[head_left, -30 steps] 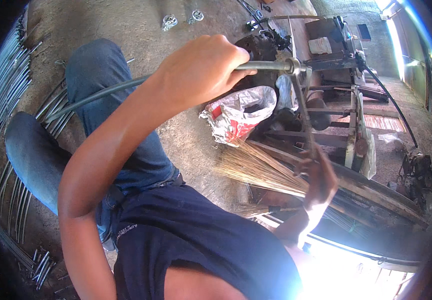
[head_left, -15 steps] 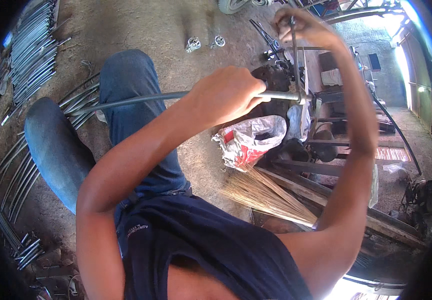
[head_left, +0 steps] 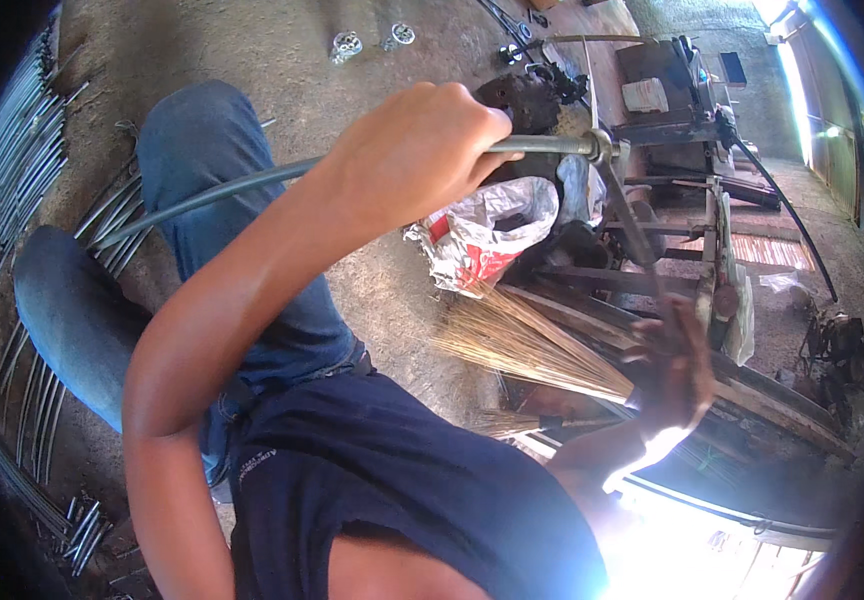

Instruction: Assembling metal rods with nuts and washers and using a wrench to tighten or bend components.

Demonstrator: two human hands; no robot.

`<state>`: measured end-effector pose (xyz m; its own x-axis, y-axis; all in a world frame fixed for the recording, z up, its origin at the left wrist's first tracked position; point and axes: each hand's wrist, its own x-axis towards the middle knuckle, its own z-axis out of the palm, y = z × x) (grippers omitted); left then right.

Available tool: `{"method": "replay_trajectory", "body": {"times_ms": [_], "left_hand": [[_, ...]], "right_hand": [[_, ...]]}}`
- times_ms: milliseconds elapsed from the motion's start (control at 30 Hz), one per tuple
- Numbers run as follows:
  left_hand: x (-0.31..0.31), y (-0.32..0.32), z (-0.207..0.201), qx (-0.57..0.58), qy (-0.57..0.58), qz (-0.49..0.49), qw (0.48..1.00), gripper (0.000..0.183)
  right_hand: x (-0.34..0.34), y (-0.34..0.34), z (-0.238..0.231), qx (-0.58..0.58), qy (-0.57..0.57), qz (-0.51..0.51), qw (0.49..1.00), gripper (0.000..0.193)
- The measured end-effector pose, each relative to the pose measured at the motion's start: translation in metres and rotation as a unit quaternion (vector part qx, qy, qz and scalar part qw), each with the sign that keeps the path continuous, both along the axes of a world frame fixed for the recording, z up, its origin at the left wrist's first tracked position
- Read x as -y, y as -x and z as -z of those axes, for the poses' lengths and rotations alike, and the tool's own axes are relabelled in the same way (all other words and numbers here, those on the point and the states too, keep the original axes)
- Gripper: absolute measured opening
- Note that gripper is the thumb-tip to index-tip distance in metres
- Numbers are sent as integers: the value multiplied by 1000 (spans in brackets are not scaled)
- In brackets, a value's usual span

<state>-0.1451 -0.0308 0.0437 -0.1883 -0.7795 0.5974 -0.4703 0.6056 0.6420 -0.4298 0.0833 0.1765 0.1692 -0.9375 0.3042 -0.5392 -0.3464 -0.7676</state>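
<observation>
My left hand [head_left: 422, 145] is closed around a long grey metal rod [head_left: 222, 188], which runs from over my knees at the left to a ring-ended wrench [head_left: 624, 200] at the right. The wrench's ring sits around the rod's right end, and its handle slants down toward my body. At the handle's lower end is my right hand [head_left: 687, 365], smeared by motion. Its fingers look partly apart, and how they meet the handle is unclear. A white and red sack [head_left: 487, 235], its mouth open, stands below the rod.
A bundle of thin straw-coloured sticks [head_left: 542, 345] lies near my right arm, beside wooden beams [head_left: 772, 410]. Metal rods [head_left: 27, 165] are piled at the far left, with short pieces [head_left: 85, 535] at lower left. Dark machine parts [head_left: 522, 100] and a metal frame stand beyond the sack.
My right hand has swung from the far side down toward my body, and the wrench handle has turned with it around the rod. My left hand still grips the rod. The view has shifted slightly.
</observation>
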Motion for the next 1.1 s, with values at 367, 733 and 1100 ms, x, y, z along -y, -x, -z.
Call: {"method": "replay_trajectory", "body": {"times_ms": [367, 733, 1100], "left_hand": [[-8, -3, -4, 43, -15, -15, 999, 23], [-3, 0, 5, 42, -10, -17, 999, 25], [0, -1, 4, 46, -3, -12, 999, 18]], "right_hand": [[234, -7, 115, -234, -291, -110, 921, 21], [353, -122, -26, 0, -312, -336, 889, 52], [58, -65, -73, -389, 270, 144, 869, 37]]}}
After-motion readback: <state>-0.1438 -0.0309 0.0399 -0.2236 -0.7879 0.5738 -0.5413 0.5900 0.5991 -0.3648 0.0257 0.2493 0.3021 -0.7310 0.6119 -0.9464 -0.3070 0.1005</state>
